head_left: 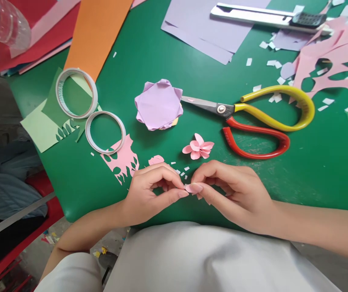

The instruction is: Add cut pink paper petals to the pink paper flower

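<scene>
A small pink paper petal (189,188) is at the lower centre of the frame, held up between the fingertips of both hands. The left hand (154,190) pinches its left end between thumb and forefinger; the right hand (234,188) grips the other end the same way, its remaining fingers curled under and partly hidden. Just above the right hand lies a pink paper flower (195,155), and above the left, some loose pink pieces (156,159) with tiny white bits (182,173) beside them. Near the centre sits a folded lilac paper piece (158,104), with scissors (221,108) pointing at its right edge. Left of centre, two tape rolls (123,132) rest among pink and green cut paper. Orange paper (97,32) and a bottle (11,26) occupy the upper left; lilac sheets (204,28) are at the top centre, and a box cutter (252,15) and a pink cut-out sheet (340,48) fill the upper right of the green table (328,170).
</scene>
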Demonstrator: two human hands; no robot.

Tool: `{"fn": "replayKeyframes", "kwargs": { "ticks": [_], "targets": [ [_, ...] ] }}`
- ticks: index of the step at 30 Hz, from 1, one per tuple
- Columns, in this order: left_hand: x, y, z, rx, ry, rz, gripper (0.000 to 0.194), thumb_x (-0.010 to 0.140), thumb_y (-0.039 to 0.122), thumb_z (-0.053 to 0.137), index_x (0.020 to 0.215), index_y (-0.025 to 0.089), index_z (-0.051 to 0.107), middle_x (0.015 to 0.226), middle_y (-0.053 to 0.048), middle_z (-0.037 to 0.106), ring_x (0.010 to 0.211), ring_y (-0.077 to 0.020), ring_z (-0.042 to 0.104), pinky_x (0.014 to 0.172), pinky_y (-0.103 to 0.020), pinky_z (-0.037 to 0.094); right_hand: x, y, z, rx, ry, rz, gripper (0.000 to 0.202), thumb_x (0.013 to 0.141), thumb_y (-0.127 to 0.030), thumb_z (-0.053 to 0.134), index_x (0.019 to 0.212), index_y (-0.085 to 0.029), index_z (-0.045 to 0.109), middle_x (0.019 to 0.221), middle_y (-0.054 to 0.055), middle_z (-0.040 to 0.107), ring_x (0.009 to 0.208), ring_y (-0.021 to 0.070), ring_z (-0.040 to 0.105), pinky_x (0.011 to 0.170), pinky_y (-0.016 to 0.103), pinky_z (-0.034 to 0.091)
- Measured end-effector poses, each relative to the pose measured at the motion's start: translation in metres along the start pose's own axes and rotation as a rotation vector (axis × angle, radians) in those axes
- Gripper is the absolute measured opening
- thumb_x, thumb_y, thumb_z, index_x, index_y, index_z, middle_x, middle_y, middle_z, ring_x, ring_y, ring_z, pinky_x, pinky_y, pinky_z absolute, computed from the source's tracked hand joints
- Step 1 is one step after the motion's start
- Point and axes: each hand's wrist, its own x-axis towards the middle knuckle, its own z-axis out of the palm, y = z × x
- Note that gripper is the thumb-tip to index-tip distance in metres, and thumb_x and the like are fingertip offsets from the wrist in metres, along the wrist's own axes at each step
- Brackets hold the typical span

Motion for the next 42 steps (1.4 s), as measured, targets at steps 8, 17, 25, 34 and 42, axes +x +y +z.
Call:
{"fn": "replayKeyframes", "kwargs": {
  "ticks": [8,17,25,34,42],
  "targets": [
    [-0.0002,-0.0021,-0.0001,-0.017,-0.002,0.021,0.01,0.088,0.015,0.073,0.082,0.018,0.065,0.073,0.0,0.067,0.065,-0.0094,0.061,0.056,-0.019,0.052,0.0004,0.0004,0.0003,-0.006,-0.002,0.015,0.012,0.098,-0.02,0.057,0.086,-0.021,0.06,0.07,-0.001,0.068,0.055,0.0067,0.058,0.044,0.018,0.041],
    [-0.002,-0.0002,-0.0002,-0.038,-0.008,-0.062,0.002,0.091,0.019,0.07,0.092,0.018,0.068,0.081,-0.003,0.068,0.067,-0.0093,0.062,0.056,-0.018,0.054,0.0012,-0.002,-0.001,0.119,-0.045,0.055,0.015,0.099,-0.025,0.058,0.085,-0.02,0.061,0.068,-0.001,0.068,0.057,0.0073,0.06,0.047,0.017,0.044],
    [0.0041,-0.0013,-0.0009,0.039,-0.022,0.139,0.008,0.087,0.023,0.077,0.087,0.017,0.072,0.076,-0.003,0.074,0.069,-0.0121,0.067,0.058,-0.021,0.056,0.0027,-0.0017,-0.001,0.115,-0.062,0.045,0.016,0.099,-0.024,0.057,0.084,-0.02,0.06,0.066,-0.002,0.066,0.055,0.0069,0.057,0.049,0.017,0.044],
    [0.0023,-0.0012,0.0016,0.068,0.021,0.126,0.015,0.085,0.028,0.08,0.081,0.017,0.07,0.07,0.0,0.07,0.064,-0.0103,0.063,0.058,-0.022,0.052,0.0019,0.0012,0.0018,0.052,-0.063,-0.042,0.013,0.098,-0.018,0.057,0.086,-0.02,0.059,0.066,-0.004,0.062,0.054,0.006,0.053,0.05,0.017,0.041],
    [0.0024,-0.002,0.0019,0.064,0.031,0.142,0.016,0.086,0.025,0.079,0.079,0.016,0.068,0.07,0.0,0.07,0.064,-0.0095,0.063,0.059,-0.02,0.053,-0.0007,0.0032,0.0022,-0.007,-0.059,-0.086,0.012,0.098,-0.015,0.055,0.087,-0.019,0.059,0.067,-0.003,0.064,0.055,0.006,0.054,0.052,0.017,0.043]
  ]
}}
